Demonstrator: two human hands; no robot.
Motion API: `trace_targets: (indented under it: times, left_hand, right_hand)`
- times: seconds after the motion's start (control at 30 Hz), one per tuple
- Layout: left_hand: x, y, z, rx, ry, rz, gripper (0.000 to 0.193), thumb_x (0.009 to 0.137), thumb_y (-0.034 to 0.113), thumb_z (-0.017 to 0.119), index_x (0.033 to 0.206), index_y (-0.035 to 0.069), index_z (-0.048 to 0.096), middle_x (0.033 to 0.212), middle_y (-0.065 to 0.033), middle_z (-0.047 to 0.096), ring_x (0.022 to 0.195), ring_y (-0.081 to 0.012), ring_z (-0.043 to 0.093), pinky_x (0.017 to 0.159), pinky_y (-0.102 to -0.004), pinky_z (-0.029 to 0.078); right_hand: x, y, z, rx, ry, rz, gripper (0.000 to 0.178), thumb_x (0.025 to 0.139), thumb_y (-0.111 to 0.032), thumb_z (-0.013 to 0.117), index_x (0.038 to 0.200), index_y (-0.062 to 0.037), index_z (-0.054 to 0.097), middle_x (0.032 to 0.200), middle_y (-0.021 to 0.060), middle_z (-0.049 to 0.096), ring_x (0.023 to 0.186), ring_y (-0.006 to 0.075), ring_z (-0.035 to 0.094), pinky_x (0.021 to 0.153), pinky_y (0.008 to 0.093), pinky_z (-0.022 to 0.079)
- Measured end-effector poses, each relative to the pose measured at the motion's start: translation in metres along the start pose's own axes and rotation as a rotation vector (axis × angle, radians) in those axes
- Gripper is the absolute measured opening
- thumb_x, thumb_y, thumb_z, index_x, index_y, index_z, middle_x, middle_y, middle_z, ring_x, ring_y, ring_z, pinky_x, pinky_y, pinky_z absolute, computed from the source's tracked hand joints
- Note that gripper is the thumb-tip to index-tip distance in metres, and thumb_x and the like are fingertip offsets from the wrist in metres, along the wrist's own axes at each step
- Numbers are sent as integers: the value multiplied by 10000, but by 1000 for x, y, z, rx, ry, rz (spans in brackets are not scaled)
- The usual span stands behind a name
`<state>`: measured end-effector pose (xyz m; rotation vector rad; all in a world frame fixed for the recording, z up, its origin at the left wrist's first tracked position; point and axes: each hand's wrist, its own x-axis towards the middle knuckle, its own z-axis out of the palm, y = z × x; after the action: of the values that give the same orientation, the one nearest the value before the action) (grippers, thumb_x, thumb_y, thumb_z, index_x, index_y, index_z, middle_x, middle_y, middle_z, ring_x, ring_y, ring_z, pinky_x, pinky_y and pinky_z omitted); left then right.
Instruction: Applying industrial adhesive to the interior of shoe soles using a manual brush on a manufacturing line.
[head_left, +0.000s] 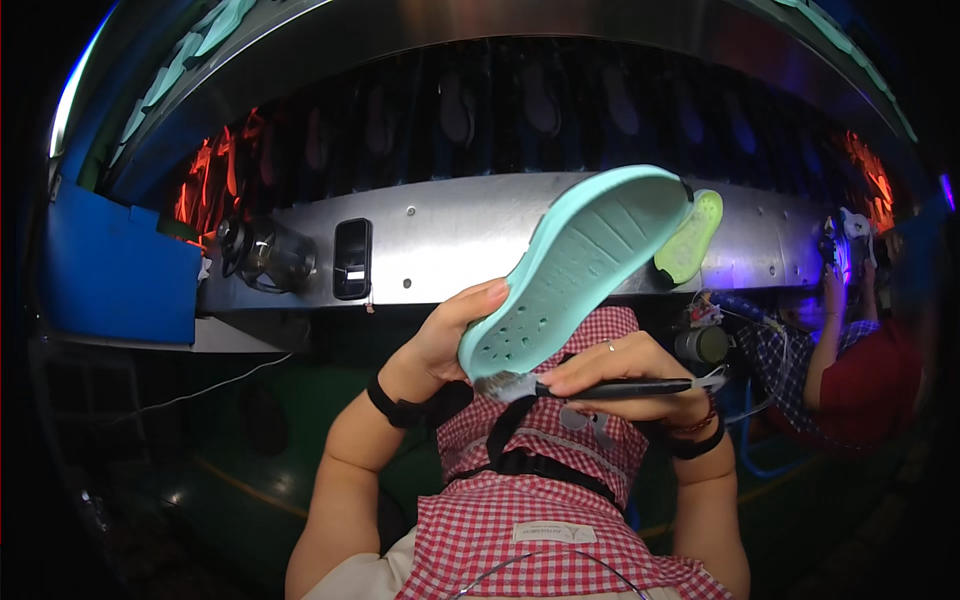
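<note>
Two hands on one teal sole (570,270), from where I stand. Left hand (440,335) grasps it low on the left side: thumb on the rim, other fingers hidden underneath. Right hand (635,375) clenches a brush (507,386), black-handled, pale bristles at the sole's lower edge. Sole looks foamy, curved, ribbed midway, round holes below. Smooth metal bench (470,230) beyond; lime sole (690,238) lies there.
</note>
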<state>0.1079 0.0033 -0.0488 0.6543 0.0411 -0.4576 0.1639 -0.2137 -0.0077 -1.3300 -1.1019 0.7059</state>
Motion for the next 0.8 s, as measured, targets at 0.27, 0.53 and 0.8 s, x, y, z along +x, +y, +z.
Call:
trace_targets:
  times: [0.27, 0.53, 0.8]
  left_hand:
    - [-3, 14, 15, 226, -8, -245, 604, 857, 317, 448, 1308, -67, 330, 1169, -229, 510, 1023, -232, 549, 838, -298, 465]
    - [-16, 16, 6, 224, 38, -196, 580, 874, 348, 434, 1295, -44, 368, 1171, -228, 511, 945, -232, 592, 785, -324, 503]
    - [-37, 29, 3, 194, 131, -85, 581, 849, 362, 437, 1226, -81, 441, 1114, -213, 557, 934, -239, 589, 814, -303, 468]
  right_hand:
    - [0, -6, -20, -19, -102, -76, 181, 730, -14, 648, 906, 25, 655, 946, 172, 651, 870, 266, 649, 775, 330, 518]
    - [-10, -9, -26, -100, -124, -45, 179, 771, -75, 605, 916, 18, 656, 975, 170, 646, 890, 270, 644, 794, 324, 501]
    - [-14, -10, -26, -207, 155, -59, 220, 705, 10, 664, 924, -10, 653, 955, 152, 653, 886, 253, 646, 774, 301, 519]
